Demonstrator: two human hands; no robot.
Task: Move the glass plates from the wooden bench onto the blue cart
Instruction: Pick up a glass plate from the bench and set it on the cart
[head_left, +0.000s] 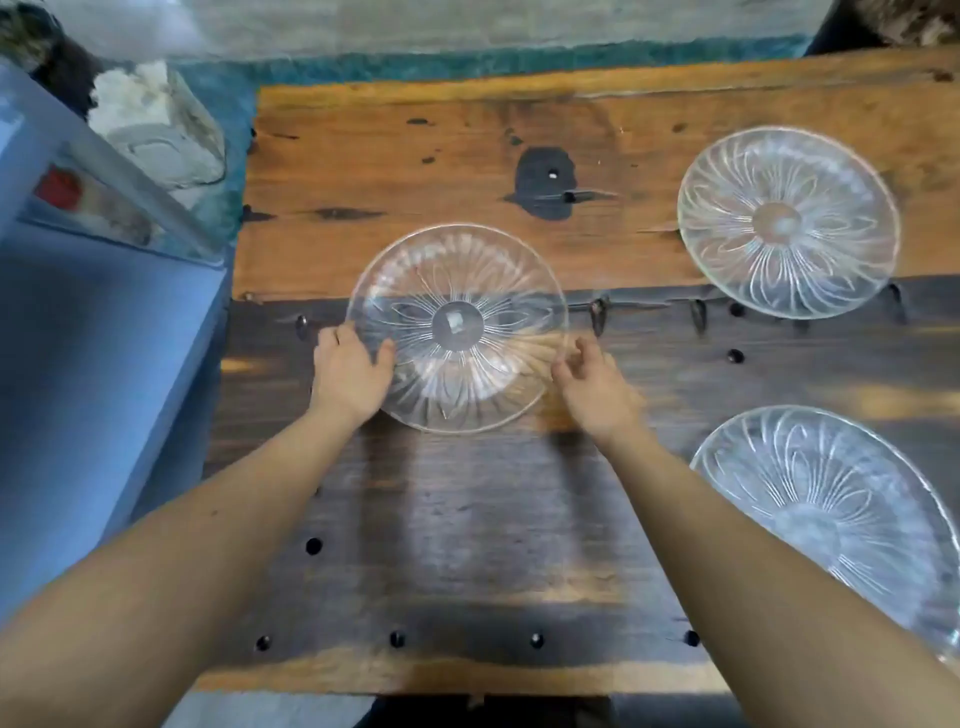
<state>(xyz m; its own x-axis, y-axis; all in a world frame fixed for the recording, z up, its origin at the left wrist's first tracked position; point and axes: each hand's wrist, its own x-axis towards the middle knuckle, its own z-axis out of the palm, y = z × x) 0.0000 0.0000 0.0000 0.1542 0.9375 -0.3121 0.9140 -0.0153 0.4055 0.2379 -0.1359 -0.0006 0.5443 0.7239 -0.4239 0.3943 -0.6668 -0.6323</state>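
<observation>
Glass plates lie on a wooden bench (467, 156) of orange and dark planks dotted with round holes. One plate (457, 328) sits left of centre, straddling the seam between the light far plank and the dark near one. A second plate (788, 222) lies at the far right, well apart from the first, and a third plate (831, 514) lies at the near right, reaching toward the right side of the picture. The near half of the bench between the two forearms is bare wood. A blue cart (93, 364) stands just beside the bench's left edge, its flat top open.

The left hand (349, 370) grasps the left rim of the centre plate, thumb lying over the glass and fingers curled at the edge. The right hand (592, 382) is at the plate's right rim with fingers loosely curled and partly spread; whether it has closed on the rim cannot be told, since that hand is blurred.
</observation>
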